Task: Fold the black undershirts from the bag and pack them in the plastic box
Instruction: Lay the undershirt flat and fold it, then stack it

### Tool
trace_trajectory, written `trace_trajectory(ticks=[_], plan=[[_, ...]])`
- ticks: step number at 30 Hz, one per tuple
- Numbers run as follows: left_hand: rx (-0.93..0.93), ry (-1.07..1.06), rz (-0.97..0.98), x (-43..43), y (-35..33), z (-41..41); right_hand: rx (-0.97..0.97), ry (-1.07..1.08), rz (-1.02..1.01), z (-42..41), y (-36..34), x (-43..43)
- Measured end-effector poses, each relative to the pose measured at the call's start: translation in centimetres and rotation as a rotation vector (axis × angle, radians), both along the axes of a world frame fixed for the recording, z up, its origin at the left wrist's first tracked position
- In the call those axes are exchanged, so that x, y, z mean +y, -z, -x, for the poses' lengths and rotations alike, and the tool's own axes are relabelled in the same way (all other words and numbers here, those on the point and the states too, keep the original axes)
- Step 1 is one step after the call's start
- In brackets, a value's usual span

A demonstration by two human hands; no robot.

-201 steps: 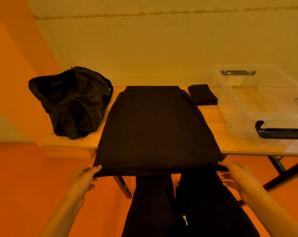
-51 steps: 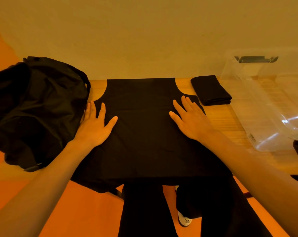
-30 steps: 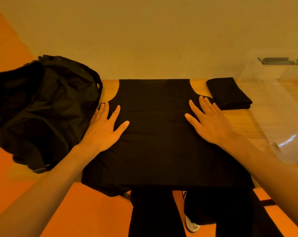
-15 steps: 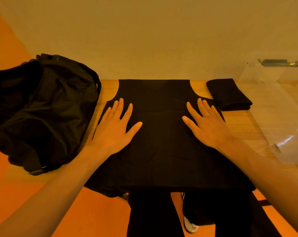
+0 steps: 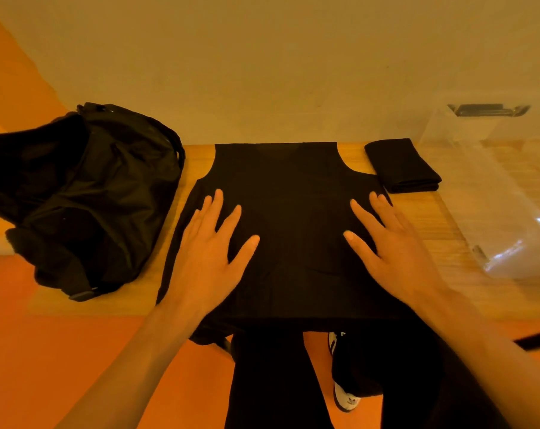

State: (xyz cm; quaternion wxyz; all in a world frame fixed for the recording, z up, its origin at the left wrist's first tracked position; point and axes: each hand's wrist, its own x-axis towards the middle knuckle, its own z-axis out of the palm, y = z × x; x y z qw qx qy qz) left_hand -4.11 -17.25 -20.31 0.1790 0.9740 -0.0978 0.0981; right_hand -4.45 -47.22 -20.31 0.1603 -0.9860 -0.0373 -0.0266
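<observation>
Here we have one undershirt (image 5: 290,243) spread flat on the table (image 5: 423,230), neck end away from us and hem hanging a little over the near edge, between the bag (image 5: 85,196) on the left and the box (image 5: 510,243) on the right. Both of our hands lie on it with nothing gripped: the left hand (image 5: 209,255) rests palm down on the left half, fingers straight and spread, and the right hand (image 5: 392,252) mirrors it on the right half, fingers reaching toward the armhole. We judge this to be the smoothing step, the cloth pressed flat before any fold is made. A folded shirt (image 5: 401,165) sits just beyond the right armhole, beside the box and not in it, so as we read it the packing has not begun; whether more shirts are in the bag we cannot tell, since its inside is dark. The next move, we think, calls for pinching one side edge and bringing it across toward the middle, then the other, keeping the edges square so that the bundle matches the folded one; the thin fabric may wrinkle under a dragging palm
</observation>
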Motion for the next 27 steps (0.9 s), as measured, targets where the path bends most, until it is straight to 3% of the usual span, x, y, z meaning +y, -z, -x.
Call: trace_trajectory(ticks=[3,5,11,14,16,21,27], plan=[[-0.216,-0.168,0.327,1.0,1.5,7.5,-0.247,0.242,-0.372,7.6,0.4,-1.0],[-0.250,-0.337,0.480,2.0,3.8,11.3,-0.282,0.412,-0.547,11.9,1.5,-1.2],[0.029,-0.688,0.808,3.4,10.0,13.8,0.041,0.665,-0.853,16.9,4.9,-2.2],[0.214,-0.608,1.057,3.7,10.3,12.9,0.241,0.716,-0.961,16.0,6.5,-3.7],[0.300,-0.542,1.166,4.0,10.2,12.2,0.266,0.683,-0.965,15.3,7.0,-4.1],[0.322,-0.635,1.196,3.7,10.1,13.3,0.256,0.614,-0.934,15.1,7.9,-4.6],[0.418,-0.554,1.044,2.7,9.9,13.1,0.324,0.554,-0.864,15.8,6.8,-4.1]])
